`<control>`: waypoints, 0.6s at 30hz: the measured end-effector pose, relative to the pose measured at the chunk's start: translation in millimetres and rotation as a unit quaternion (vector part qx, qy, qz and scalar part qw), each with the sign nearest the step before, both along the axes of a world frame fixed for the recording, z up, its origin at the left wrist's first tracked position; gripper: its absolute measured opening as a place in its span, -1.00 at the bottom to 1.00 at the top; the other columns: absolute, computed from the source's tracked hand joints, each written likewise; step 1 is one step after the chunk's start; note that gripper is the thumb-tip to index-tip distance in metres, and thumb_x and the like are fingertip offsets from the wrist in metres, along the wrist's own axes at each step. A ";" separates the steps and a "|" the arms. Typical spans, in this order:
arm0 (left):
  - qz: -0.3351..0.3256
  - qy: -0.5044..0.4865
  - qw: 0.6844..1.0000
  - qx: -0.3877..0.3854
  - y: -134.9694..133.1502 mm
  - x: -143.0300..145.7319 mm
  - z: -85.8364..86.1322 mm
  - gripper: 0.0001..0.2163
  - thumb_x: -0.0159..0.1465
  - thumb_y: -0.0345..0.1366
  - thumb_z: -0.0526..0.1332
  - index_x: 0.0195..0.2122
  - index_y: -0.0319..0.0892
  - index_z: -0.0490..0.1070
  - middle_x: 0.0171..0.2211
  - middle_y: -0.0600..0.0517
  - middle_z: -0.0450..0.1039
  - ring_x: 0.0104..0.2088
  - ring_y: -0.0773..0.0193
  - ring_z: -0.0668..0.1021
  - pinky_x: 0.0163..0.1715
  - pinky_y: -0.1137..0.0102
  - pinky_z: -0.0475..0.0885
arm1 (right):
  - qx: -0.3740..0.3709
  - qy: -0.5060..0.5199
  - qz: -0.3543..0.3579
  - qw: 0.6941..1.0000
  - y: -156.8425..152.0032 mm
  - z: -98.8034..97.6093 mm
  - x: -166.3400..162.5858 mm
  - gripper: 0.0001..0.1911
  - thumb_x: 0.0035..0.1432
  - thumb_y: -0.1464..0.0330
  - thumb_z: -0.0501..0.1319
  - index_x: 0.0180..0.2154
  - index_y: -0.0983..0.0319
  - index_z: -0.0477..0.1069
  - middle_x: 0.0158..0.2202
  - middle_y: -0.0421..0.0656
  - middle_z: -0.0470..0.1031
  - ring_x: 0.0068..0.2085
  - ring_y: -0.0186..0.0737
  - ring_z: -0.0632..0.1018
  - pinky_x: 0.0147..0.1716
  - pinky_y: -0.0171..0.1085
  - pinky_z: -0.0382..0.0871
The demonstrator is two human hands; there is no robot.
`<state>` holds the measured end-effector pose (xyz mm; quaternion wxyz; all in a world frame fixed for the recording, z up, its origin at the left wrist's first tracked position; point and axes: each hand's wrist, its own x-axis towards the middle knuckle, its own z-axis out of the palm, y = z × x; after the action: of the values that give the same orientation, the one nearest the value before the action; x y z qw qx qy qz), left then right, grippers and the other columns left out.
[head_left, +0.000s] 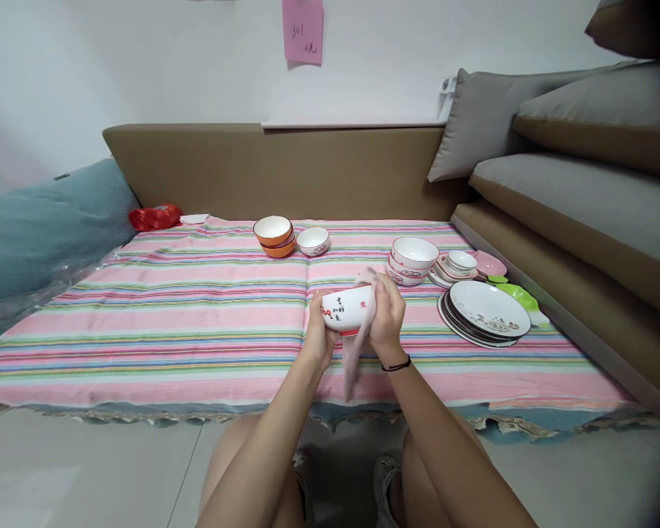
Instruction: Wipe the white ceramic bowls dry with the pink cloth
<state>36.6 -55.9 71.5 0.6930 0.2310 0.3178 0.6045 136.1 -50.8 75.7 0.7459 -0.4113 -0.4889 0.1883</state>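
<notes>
My left hand grips a white bowl with red trim and dark lettering, tipped on its side above the striped sheet. My right hand is closed on a pale pink cloth, pressing it against the bowl's right side; the cloth's tail hangs down below the bowl. Both hands are held over the front middle of the bed. A black band sits on my right wrist.
On the striped sheet stand two stacked orange bowls, a small white bowl, a stack of white and red bowls, small saucers, a stack of plates and green dishes. Sofa cushions rise at the right; a red bag lies at the far left.
</notes>
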 end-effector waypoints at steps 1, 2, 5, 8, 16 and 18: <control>-0.019 -0.019 1.000 -0.012 -0.4 -0.5 1.1 -0.54 0.19 0.13 0.16 -0.14 -0.18 0.43 -0.29 0.00 0.52 -0.32 0.23 0.56 -0.38 0.43 0.46 | -0.027 0.076 0.038 0.996 2.7 -0.1 0.0 -0.66 0.24 0.16 0.04 -0.27 0.22 0.48 -0.31 -0.13 0.54 -0.24 -0.16 0.52 -0.19 -0.19 0.38; -0.045 -0.035 0.998 -0.028 -0.7 -1.6 1.9 -0.49 0.20 0.17 0.11 -0.10 -0.18 0.44 -0.27 -0.04 0.55 -0.28 0.17 0.57 -0.34 0.36 0.49 | -0.058 0.140 0.081 0.985 5.0 0.0 0.0 -0.62 0.22 0.11 0.04 -0.28 0.23 0.48 -0.33 -0.13 0.55 -0.26 -0.17 0.53 -0.21 -0.20 0.40; -0.120 -0.065 0.988 -0.077 -0.9 -7.6 1.8 -0.35 0.19 0.28 -0.02 0.01 -0.15 0.43 -0.22 -0.11 0.57 -0.26 0.05 0.59 -0.31 0.21 0.52 | -0.144 0.275 0.198 0.930 9.5 0.4 0.2 -0.51 0.17 0.00 0.05 -0.24 0.26 0.50 -0.31 -0.10 0.58 -0.28 -0.14 0.55 -0.24 -0.18 0.45; -0.135 -0.062 0.984 -0.096 -0.1 -12.3 1.2 -0.29 0.18 0.32 -0.08 0.04 -0.16 0.41 -0.24 -0.13 0.57 -0.29 0.04 0.59 -0.34 0.18 0.52 | -0.166 0.308 0.234 0.907 11.2 -0.5 1.5 -0.50 0.15 0.00 0.08 -0.20 0.27 0.51 -0.24 -0.08 0.59 -0.23 -0.12 0.57 -0.18 -0.15 0.46; -0.044 -0.025 0.998 -0.038 0.1 -2.6 11.0 -0.44 0.25 0.20 -0.01 -0.09 -0.17 0.47 -0.21 -0.08 0.58 -0.20 0.06 0.59 -0.25 0.20 0.53 | 0.015 -0.023 0.050 0.998 1.8 0.3 5.7 -0.62 0.31 0.20 -0.05 -0.08 0.22 0.44 -0.05 -0.07 0.49 0.02 -0.13 0.47 0.09 -0.11 0.28; -0.019 -0.012 1.000 -0.009 3.0 -1.8 7.7 -0.49 0.25 0.16 0.05 -0.13 -0.20 0.48 -0.21 -0.08 0.58 -0.14 0.06 0.58 -0.19 0.24 0.51 | 0.042 -0.096 0.014 0.994 -1.2 -0.1 7.0 -0.61 0.31 0.22 -0.06 -0.03 0.22 0.41 -0.01 -0.05 0.47 0.05 -0.11 0.44 0.11 -0.09 0.25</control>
<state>34.9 -52.9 79.1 0.7103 0.2234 0.3109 0.5907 143.2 -52.0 75.6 0.7096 -0.3889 -0.5714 0.1371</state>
